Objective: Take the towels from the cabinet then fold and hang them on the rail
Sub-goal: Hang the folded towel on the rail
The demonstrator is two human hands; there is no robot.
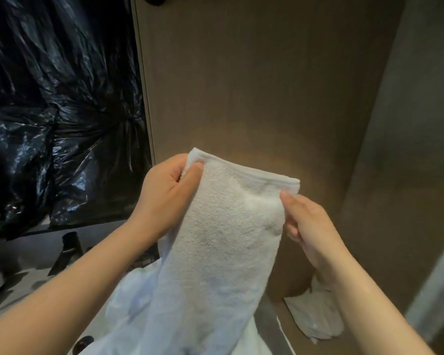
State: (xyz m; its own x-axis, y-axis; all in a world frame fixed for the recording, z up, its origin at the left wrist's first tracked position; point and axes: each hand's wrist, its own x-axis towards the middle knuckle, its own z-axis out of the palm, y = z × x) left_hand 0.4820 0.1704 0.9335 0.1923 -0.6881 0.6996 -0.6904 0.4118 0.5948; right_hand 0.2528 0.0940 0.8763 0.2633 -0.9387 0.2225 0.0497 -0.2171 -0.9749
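In the head view, the person holds a white towel [228, 226] up in front of the body with both hands, forearms reaching in from the bottom corners of the picture. The left hand [169, 193] pinches the towel's upper left corner, with the thumb pressed on the front of the cloth and the other fingers curled behind it. The right hand [305, 219] pinches the upper right side just below the hemmed top edge, with the thumb tip on the front and the fingers tucked behind. The top edge runs between the two hands, sloping down toward the right one, and shows doubled layers at its right end. From there the towel hangs down in a long strip that leaves the picture at the bottom. More pale cloth shows beside its lower left part, too blurred to tell apart.

A second towel [315, 313] lies crumpled low on the right, under the right forearm and apart from the held one. A brown panel [241, 85] fills the background behind the hands. A black plastic sheet [49, 111] covers the upper left. Below it is a grey desk [23, 254] with a dark bottle [69, 247] standing on it.
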